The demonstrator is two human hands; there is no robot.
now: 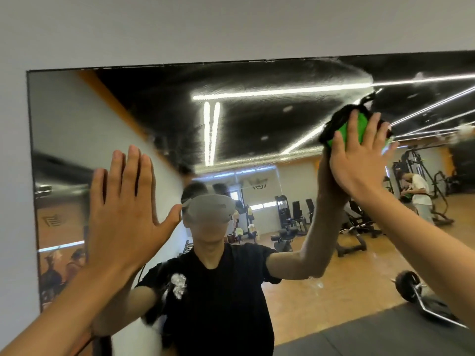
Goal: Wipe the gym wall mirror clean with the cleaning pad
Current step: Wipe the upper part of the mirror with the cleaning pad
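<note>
The wall mirror (257, 119) fills most of the view, its upper part streaked with wet smears. A green cleaning pad (356, 125) with a black backing sits flat against the glass at the upper right. My right hand (359, 155) presses it there with straight, spread fingers. My left hand (126, 209) rests flat on the glass at the left, fingers straight and together, thumb out. White foam spots (178, 282) cling to the glass lower down, near the middle.
The white wall (180, 29) borders the mirror above and on the left. Reflected in the glass are my own figure in a black shirt and headset, gym machines, a barbell on the wooden floor, and another person at the far right.
</note>
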